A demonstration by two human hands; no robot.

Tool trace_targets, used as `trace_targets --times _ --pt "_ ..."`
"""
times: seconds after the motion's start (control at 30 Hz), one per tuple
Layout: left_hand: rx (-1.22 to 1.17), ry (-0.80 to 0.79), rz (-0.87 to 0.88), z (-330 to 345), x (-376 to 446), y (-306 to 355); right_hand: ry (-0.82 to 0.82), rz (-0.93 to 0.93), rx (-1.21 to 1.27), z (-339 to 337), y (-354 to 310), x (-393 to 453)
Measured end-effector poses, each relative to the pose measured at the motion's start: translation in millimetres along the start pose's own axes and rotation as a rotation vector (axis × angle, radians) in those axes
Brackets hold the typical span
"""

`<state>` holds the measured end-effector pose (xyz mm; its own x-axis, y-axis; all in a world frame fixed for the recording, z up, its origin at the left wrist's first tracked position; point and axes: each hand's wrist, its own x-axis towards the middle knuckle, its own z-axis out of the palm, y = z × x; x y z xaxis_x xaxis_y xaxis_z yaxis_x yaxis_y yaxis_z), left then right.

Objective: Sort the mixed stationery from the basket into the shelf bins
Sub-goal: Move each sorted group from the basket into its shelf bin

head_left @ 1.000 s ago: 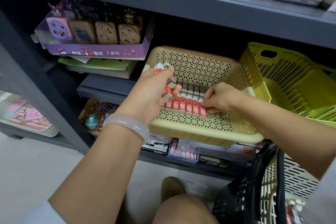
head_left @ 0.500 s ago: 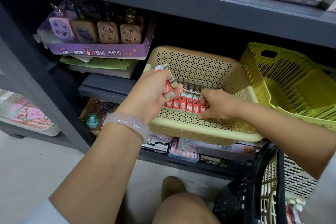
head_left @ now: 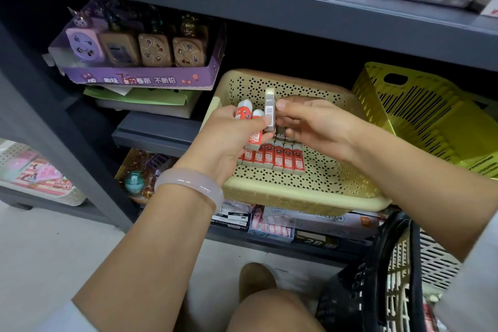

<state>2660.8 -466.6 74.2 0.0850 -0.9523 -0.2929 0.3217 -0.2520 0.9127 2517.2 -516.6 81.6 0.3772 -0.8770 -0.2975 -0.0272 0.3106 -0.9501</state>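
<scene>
On the far left we see a purple box of sharpeners [head_left: 140,62] on the shelf. Our left hand [head_left: 229,140] grasps two red erasers [head_left: 249,124] above the beige tray [head_left: 301,194]. Just right of them, our right hand [head_left: 318,127] pinches a grey eraser [head_left: 269,109], held upright. A row of red erasers [head_left: 272,158] lies in the tray below. Near right sits the black basket [head_left: 377,277].

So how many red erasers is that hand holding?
2. Both red erasers stand side by side in the left hand, beside a grey eraser; more could be hidden behind its fingers.
</scene>
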Motion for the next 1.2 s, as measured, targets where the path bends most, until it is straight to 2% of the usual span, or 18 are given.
trace_targets --times 0.17,0.27,0.37,0.43,0.53,0.6,0.67,0.83,0.9,0.93,0.97,1.0,1.03,1.07,1.13,1.2 --pt "0.042 -0.014 0.010 -0.4 0.9 -1.4 -0.029 -0.056 0.044 -0.6 1.2 0.1" --pt "0.048 -0.002 0.030 -1.3 0.9 -2.4 0.077 -0.077 0.005 -6.5 -2.4 4.3" --pt "0.138 0.036 0.076 -3.5 3.1 -3.9 0.407 -0.057 -0.452 -24.9 -1.0 14.7" --pt "0.191 0.043 0.082 -4.9 5.1 -4.7 0.524 0.020 -0.771 -37.9 2.9 23.1" --pt "0.222 0.034 0.073 -4.8 5.4 -5.5 0.437 0.188 -0.987 -47.3 8.3 39.9" --pt "0.213 0.026 0.073 -4.1 4.3 -5.5 0.374 0.403 -0.992 -47.3 12.4 48.7" --pt "0.186 0.019 0.071 -4.0 3.3 -5.2 0.352 0.494 -0.963 -49.3 19.0 51.5" --pt "0.070 0.015 0.025 -3.1 3.2 -1.4 0.320 0.512 -0.974 -45.9 20.2 50.2" --pt "0.020 0.024 0.008 -2.9 3.2 -0.1 0.289 0.490 -1.187 -40.7 17.1 43.6" --pt "0.019 0.028 0.010 -3.0 3.3 0.0 0.312 0.433 -1.343 -36.9 14.8 40.1" --pt "0.022 0.031 0.017 -3.2 3.3 -0.2 0.355 0.301 -1.437 -31.7 12.5 35.3" --pt "0.020 0.032 0.025 -3.2 3.2 -0.3 0.364 0.166 -1.375 -25.9 9.5 28.6" --pt "0.010 0.034 0.031 -3.1 3.1 -0.4 0.318 0.052 -1.161 -19.9 7.1 22.6" --pt "-0.006 0.036 0.036 -2.8 2.7 -0.5 0.205 -0.032 -0.863 -12.9 3.8 15.0" --pt "-0.023 0.031 0.045 -1.9 1.6 -0.4 -0.073 -0.072 -0.463 -0.4 -2.8 1.8" --pt "-0.003 0.022 0.056 -1.3 1.0 -0.8 -0.230 -0.092 -0.360 7.0 -4.3 -3.2"
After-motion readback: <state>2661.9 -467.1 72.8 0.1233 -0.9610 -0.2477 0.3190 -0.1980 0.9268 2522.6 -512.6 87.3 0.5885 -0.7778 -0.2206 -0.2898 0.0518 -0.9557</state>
